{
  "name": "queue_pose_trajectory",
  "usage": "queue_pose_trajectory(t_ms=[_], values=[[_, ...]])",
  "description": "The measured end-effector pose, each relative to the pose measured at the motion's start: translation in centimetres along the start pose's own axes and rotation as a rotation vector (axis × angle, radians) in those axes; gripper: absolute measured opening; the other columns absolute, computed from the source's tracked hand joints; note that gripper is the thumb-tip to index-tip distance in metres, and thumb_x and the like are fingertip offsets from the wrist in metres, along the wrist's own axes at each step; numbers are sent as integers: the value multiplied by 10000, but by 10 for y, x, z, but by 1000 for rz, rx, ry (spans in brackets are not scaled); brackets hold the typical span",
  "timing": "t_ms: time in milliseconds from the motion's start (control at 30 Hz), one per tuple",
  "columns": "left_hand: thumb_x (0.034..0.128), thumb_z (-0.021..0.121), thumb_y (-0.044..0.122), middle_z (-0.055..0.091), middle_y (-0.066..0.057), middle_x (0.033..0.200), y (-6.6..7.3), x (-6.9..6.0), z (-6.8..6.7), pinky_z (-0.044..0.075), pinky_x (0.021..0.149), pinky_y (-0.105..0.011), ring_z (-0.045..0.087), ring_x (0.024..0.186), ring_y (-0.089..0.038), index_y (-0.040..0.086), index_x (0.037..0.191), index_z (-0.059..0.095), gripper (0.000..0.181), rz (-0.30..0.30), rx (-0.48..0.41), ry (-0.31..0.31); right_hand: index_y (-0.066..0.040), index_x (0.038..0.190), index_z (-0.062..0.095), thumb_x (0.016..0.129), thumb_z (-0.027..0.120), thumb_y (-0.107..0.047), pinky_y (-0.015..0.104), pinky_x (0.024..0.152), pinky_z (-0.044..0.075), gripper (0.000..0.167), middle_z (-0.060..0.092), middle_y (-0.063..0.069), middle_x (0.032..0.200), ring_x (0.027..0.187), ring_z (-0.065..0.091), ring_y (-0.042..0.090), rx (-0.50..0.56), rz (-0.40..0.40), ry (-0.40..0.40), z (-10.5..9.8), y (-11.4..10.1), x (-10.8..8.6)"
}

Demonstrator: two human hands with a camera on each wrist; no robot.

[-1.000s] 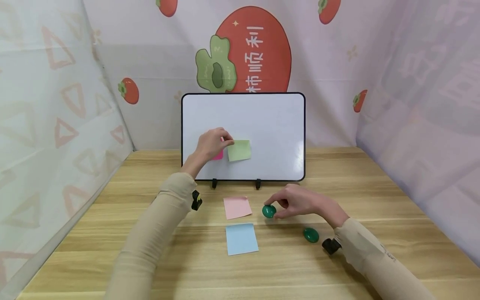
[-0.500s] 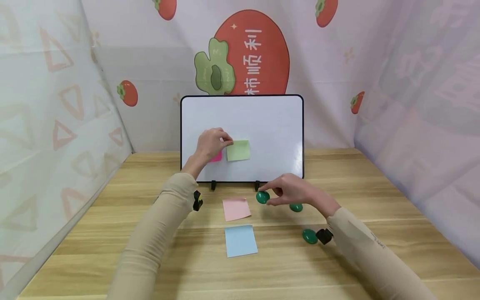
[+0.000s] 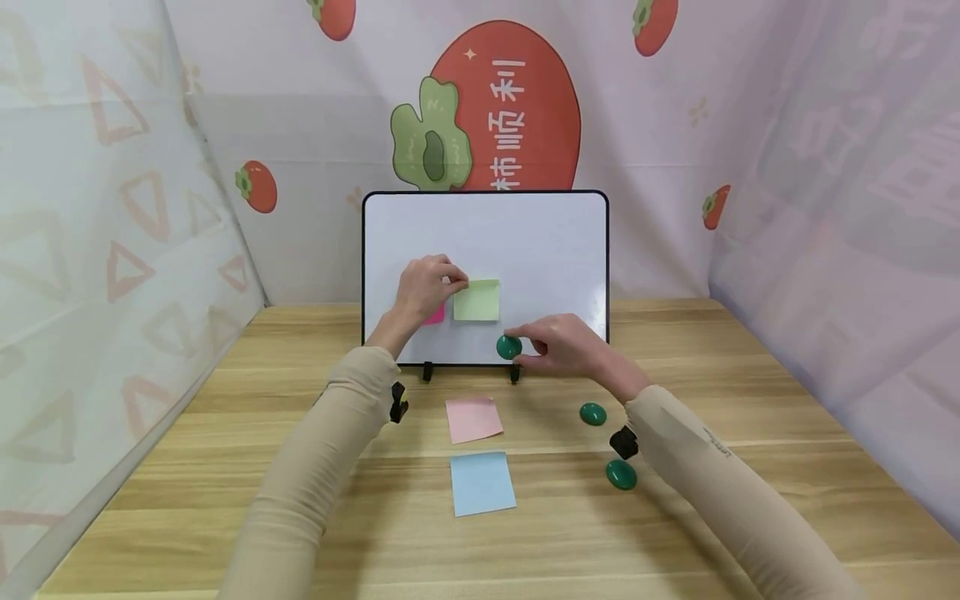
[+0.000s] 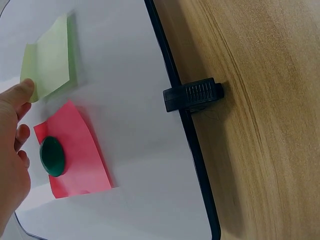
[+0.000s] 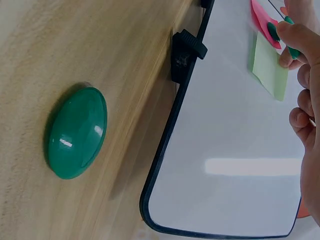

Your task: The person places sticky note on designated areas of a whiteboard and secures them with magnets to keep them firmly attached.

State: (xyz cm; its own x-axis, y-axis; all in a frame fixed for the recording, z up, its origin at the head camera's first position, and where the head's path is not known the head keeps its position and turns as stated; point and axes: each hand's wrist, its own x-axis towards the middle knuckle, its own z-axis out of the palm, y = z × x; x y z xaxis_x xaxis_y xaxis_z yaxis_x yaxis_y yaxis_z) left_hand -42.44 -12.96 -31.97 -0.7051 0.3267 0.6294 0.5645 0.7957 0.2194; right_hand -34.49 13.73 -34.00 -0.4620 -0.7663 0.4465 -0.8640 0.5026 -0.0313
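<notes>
My left hand (image 3: 423, 287) pinches the upper left edge of a pale green sticky note (image 3: 477, 302) at the whiteboard (image 3: 555, 250). In the left wrist view the note's lower part stands off the board. Beside it a hot pink sticky note (image 4: 82, 162) is on the board under a round green magnet (image 4: 52, 156); in the head view my left hand hides most of that note. My right hand (image 3: 566, 346) pinches another round green magnet (image 3: 507, 347) by its rim, in front of the board's lower part, below and right of the green note.
Two more green magnets, one nearer the board (image 3: 593, 414) and one closer to me (image 3: 622, 474), lie on the wooden table (image 3: 247, 467). A light pink note (image 3: 474, 419) and a blue note (image 3: 483, 484) lie there too. Black clip feet (image 3: 427, 372) support the board.
My right hand has lifted its magnet off the table and carried it up and left to the board. My left hand stays on the green note.
</notes>
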Motion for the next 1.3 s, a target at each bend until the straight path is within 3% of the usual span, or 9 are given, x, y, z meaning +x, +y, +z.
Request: queue_pose_trajectory(t_ms=[300,700,1033,1300], values=[[862,773,171,727,-29,883,-3,1,3,505,783,-387,657,826,-229,125,922,807,82,24,34,34,-85,1214,709,853,790,-231,203,537,386,397,544,-36,612,545,407,60,-68,3,41,0,17,25],[891,736,156,729,-59,945,-4,-3,3,498,840,-408,658,867,-242,104,986,795,123,9,19,-28,-76,1227,695,854,791,-257,247,535,405,426,610,18,646,551,478,126,-169,90,48,-2,32,63],[890,735,164,716,-56,974,-5,-2,4,493,830,-403,653,893,-239,111,996,791,131,11,14,-37,-110,1262,685,881,761,-317,250,533,392,441,663,35,705,583,515,147,-213,199,61,3,43,87],[901,724,181,708,-45,979,-6,-2,5,495,823,-402,647,887,-234,125,1020,784,145,14,60,-33,-115,1280,672,903,732,-336,291,519,442,441,701,51,746,578,543,151,-240,217,24,9,44,98]])
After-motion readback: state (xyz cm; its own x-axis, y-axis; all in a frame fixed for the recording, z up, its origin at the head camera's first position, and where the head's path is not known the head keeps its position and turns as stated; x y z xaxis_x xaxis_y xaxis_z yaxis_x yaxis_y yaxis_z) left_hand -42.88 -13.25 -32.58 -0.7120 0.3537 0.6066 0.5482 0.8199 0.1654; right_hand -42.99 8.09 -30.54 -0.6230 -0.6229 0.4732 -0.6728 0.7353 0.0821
